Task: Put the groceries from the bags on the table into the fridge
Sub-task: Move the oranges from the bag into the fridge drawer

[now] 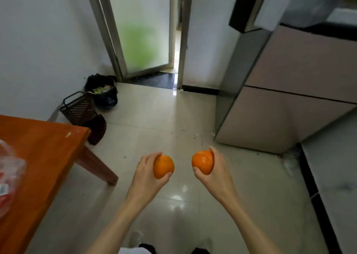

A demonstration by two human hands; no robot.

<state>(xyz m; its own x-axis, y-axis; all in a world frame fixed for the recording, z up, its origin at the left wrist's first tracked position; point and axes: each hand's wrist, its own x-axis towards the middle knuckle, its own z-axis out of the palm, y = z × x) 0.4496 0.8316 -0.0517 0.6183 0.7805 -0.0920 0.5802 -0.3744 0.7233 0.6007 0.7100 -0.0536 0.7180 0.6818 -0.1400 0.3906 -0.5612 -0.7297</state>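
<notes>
Your left hand (148, 173) is curled round one orange (163, 167), thumb under it and fingers over the top; your right hand (216, 168) grips a second orange (202, 162) the same way, its fruit bulging out past the fingertips toward the other hand. The two fruits hang near each other, not touching, above bare floor (173, 122). The fridge (289, 91) stands beyond and to the right of your right fingers; its lower fronts are shut, and the upper door seems to be swung open, though the blur there leaves it unsure.

The chief risk, as I judge it, is that both hands are full. If a door or drawer needs pulling, you would have to hook it with fingers already wrapped round a sphere, and a round fruit held only by thumb and fingertips may roll out. A drop onto that glossy, hard tile would bruise it and send it rolling toward the bin bag (105, 93) and basket (79, 108) by the wall, far left of your left fingers.

The oranges are round, firm-looking, with dimpled matte peel. The table (42, 138) is smooth reddish wood, with a crinkled clear plastic bag (9, 176) at its near edge, left of your left hand
</notes>
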